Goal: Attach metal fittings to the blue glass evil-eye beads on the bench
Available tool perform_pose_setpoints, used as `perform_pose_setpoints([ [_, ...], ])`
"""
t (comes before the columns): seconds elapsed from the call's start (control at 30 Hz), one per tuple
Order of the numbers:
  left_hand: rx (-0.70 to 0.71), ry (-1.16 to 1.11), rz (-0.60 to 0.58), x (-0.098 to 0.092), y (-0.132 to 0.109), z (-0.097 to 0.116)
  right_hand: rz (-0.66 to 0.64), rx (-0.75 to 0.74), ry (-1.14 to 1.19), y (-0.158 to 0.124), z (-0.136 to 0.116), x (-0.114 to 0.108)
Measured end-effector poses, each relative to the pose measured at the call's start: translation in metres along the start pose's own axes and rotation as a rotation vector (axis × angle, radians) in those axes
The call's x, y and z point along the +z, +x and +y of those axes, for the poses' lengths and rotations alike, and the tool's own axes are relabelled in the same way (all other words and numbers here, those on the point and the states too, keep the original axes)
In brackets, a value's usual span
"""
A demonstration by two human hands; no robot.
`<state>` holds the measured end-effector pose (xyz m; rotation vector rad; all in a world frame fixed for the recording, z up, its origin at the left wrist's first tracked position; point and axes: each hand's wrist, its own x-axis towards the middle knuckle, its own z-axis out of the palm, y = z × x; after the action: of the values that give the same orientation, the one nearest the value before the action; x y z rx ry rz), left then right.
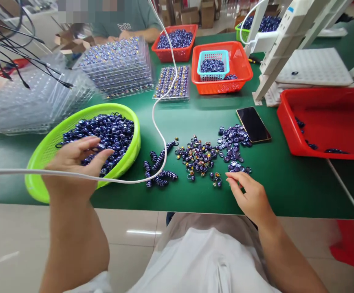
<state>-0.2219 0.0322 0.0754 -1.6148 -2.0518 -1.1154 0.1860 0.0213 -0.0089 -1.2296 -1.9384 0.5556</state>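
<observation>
Over the green basket of dark blue ring-like pieces is my left hand, its thumb and fingers curved around a small blue piece. My right hand is at the near side of the dark blue caps, with thumb and index finger close together; anything between them is too small to make out. Just left of it lie a few loose pieces and a pile of blue and gold pieces. Coiled stacks of blue rings rest between the basket and that pile.
A white cable hangs across the view and in front of my left wrist. A phone lies beside the caps. Red trays, an orange basket, filled clear trays and a metal post stand around. A person sits opposite.
</observation>
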Motion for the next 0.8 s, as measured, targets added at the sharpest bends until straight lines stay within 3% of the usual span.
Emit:
perform_pose_setpoints([
  [0.07, 0.096, 0.095, 0.056, 0.006, 0.008, -0.011, -0.031, -0.007, -0.026, 0.000, 0.001, 0.002],
  [0.13, 0.164, 0.094, 0.059, 0.013, 0.001, -0.003, -0.086, -0.009, -0.072, 0.000, -0.001, 0.006],
  [0.23, 0.215, -0.054, -0.057, 0.023, -0.032, 0.040, -0.135, -0.003, -0.194, 0.000, -0.004, 0.014],
  [0.33, 0.230, -0.324, -0.346, 0.034, -0.075, 0.089, -0.152, 0.007, -0.258, 0.000, -0.006, 0.019],
  [0.43, 0.189, -0.564, -0.679, 0.049, -0.112, 0.123, -0.162, 0.029, -0.189, 0.000, -0.010, 0.020],
  [0.5, 0.141, -0.645, -0.787, 0.057, -0.129, 0.135, -0.160, 0.056, -0.069, -0.002, -0.013, 0.018],
  [0.63, 0.021, -0.773, -0.843, 0.067, -0.144, 0.150, -0.112, 0.164, 0.153, -0.009, -0.021, 0.014],
  [0.8, -0.179, -0.960, -0.860, 0.067, -0.144, 0.161, -0.052, 0.345, 0.404, -0.018, -0.021, 0.011],
])
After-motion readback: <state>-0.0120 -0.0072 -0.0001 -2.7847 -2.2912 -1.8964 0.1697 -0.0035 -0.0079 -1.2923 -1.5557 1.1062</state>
